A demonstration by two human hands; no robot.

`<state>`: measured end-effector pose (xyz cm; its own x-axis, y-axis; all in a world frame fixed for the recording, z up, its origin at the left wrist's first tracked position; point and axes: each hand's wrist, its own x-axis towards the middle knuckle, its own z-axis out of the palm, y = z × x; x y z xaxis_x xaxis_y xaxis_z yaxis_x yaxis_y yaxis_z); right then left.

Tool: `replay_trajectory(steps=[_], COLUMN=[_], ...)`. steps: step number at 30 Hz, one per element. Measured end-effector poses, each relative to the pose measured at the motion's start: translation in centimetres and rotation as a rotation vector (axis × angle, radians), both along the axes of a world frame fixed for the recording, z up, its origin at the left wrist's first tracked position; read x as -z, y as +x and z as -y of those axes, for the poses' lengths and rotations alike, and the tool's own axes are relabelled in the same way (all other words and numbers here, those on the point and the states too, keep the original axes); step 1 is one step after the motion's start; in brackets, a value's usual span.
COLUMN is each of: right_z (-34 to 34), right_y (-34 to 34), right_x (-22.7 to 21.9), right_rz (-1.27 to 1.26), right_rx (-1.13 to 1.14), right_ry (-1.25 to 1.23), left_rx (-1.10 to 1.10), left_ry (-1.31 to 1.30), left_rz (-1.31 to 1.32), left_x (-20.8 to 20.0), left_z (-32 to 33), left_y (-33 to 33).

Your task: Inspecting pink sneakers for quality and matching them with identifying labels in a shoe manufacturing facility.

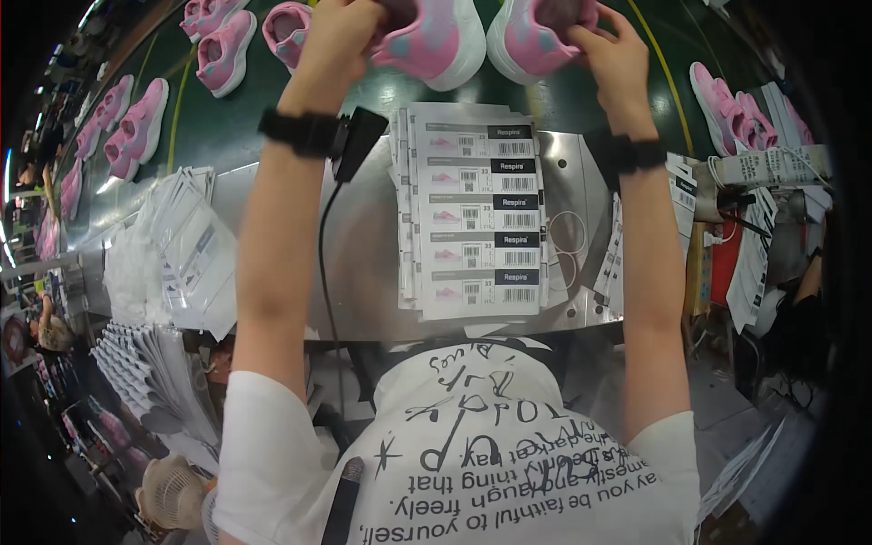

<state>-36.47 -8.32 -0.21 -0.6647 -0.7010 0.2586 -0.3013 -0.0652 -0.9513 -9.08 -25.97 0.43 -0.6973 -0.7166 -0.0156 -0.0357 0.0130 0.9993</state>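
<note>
Both my arms reach forward to a pair of pink and lilac sneakers with white soles at the far edge of the view. My left hand (347, 34) grips the heel side of the left sneaker (440, 45). My right hand (619, 62) has its thumb inside the opening of the right sneaker (520, 47), the fingers around its collar. The two toes are cut off by the picture's upper edge. Below them, between my forearms, a stack of label sheets (480, 213) lies on the metal table (363, 263). Each label carries a small pink shoe picture and a barcode.
A green conveyor belt (300, 91) with yellow lines carries more pink sneakers (224, 54) left and right. Clear plastic bags and sheets (186, 254) lie at the table's left. A cable (325, 245) hangs from my left wrist strap. A power strip (767, 166) sits at right.
</note>
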Motion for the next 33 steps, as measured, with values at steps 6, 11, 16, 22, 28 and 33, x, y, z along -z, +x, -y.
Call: replay_trajectory(steps=[6,11,16,22,28,33], right_z=[-2.7,-16.5,-23.0,-23.5,-23.4,-22.8], right_y=[2.2,9.2,14.5,18.1,18.4,18.0], right_x=[2.9,0.2,2.6,3.8,4.9,5.1], right_rz=[-0.503,-0.309,-0.204,-0.228,-0.465,-0.182], right_rx=[-0.127,-0.129,-0.125,-0.048,0.023,0.116], right_ry=[0.444,0.548,0.615,0.625,0.511,0.454], left_rx=[0.205,0.26,0.019,-0.19,0.064,0.131], left_ry=[-0.207,-0.604,-0.112,-0.265,-0.546,-0.572], left_rz=[0.355,0.532,0.521,0.557,0.553,0.578], left_x=[0.2,-2.3,1.0,3.3,2.8,3.7], left_z=[-5.7,-15.8,-24.0,-27.7,-25.9,-25.5], left_y=[-1.6,8.7,11.9,11.0,10.1,10.1])
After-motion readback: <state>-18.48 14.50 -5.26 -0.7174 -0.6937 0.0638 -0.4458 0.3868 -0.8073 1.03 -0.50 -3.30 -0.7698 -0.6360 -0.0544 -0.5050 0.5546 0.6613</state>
